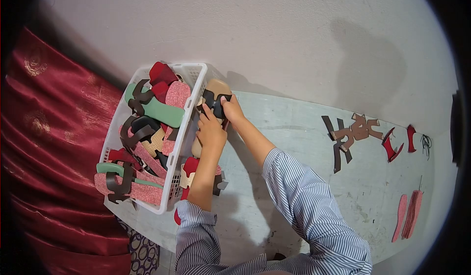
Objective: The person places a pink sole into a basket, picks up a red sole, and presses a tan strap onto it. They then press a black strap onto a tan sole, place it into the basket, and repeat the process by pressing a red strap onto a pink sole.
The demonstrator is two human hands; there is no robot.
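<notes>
Both my hands meet on a tan sandal sole (216,86) with a dark strap (214,103), held just right of a white plastic basket (192,109). My left hand (211,130) grips its lower part. My right hand (230,108) holds the strap near the top. The basket is packed with red, pink and green soles (159,109) and dark straps (133,133). Under my left forearm lie more pieces, a red and tan one (189,169) among them.
A grey worn table (294,196) stands against a pale wall. Brown, black and red strap pieces (354,132) lie at the far right, with a stack of pink soles (409,215) near the right edge. Red fabric (44,147) hangs at the left.
</notes>
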